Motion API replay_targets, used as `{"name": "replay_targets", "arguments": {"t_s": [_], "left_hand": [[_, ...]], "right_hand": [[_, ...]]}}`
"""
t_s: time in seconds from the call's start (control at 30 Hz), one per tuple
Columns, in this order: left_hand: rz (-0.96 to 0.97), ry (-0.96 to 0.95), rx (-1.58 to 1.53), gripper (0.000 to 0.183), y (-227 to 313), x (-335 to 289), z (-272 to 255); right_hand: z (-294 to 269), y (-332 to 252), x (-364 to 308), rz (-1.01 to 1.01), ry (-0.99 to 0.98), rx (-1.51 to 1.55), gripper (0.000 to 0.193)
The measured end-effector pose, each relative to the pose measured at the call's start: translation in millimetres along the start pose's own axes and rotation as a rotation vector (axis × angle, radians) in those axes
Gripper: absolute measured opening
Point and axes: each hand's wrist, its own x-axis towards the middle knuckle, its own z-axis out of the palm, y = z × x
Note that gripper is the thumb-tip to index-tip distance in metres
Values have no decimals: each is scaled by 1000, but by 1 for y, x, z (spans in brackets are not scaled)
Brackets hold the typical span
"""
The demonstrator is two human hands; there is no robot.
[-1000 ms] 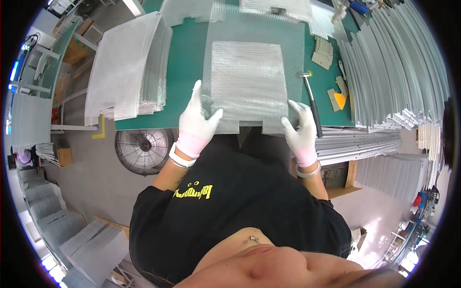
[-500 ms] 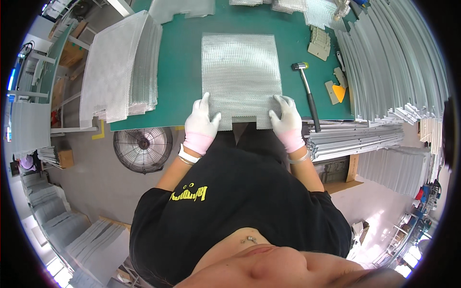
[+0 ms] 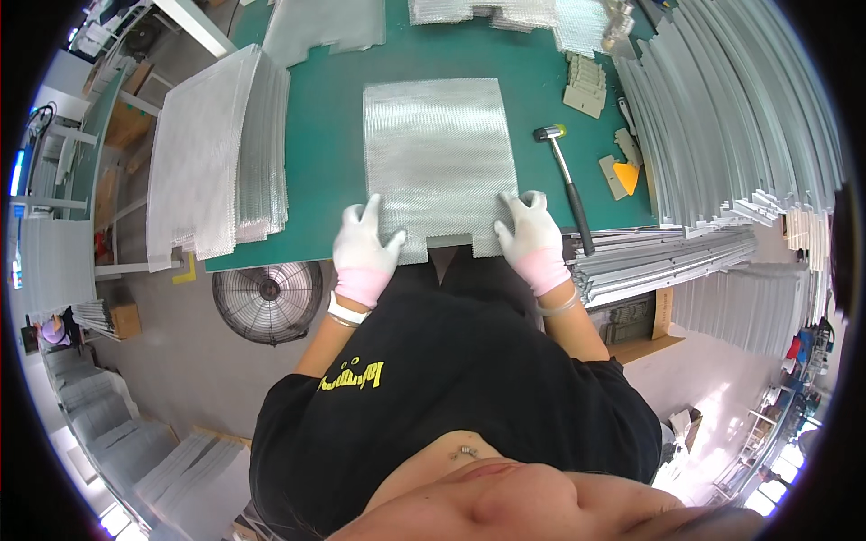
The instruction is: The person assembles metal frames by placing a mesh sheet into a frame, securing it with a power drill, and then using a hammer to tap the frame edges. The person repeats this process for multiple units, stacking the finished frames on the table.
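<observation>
The green table (image 3: pixel 325 135) carries the work. On its right side stands a big bank of long pale strips (image 3: pixel 731 108); on its left, a tall mesh stack (image 3: pixel 203 144). Between them, the mesh sheet (image 3: pixel 439 153) lies flat and looks roughly squared up, apart from that stack; I can't tell whether it is one layer or several. As far as shows, laying out is done, while nothing is fastened to it.

Its notched near end reaches the table's near edge, seemingly just past it, so there is little room that way. Green top shows on the far side and the left; on the right the strip is narrower, bounded by the hammer (image 3: pixel 578 209), with the orange scraper (image 3: pixel 625 178) farther right.

The left hand (image 3: pixel 367 242) and right hand (image 3: pixel 532 236) rest at the sheet's near side edges, thumbs spread from fingers, clamped on nothing.
</observation>
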Motion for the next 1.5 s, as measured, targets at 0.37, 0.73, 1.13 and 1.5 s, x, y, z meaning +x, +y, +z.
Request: {"name": "replay_targets", "arguments": {"t_s": [0.37,0.73,1.13,1.5], "left_hand": [[356,-4,345,82,-19,35,13],[282,-46,333,87,-13,30,6],[304,-34,313,86,-11,37,7],[283,-24,321,85,-11,32,8]], "right_hand": [[-65,126,267,104,364,-171,51],[-100,143,387,464,-18,-282,62],[-79,205,419,495,80,-241,58],[-120,155,375,345,190,-296,60]]}}
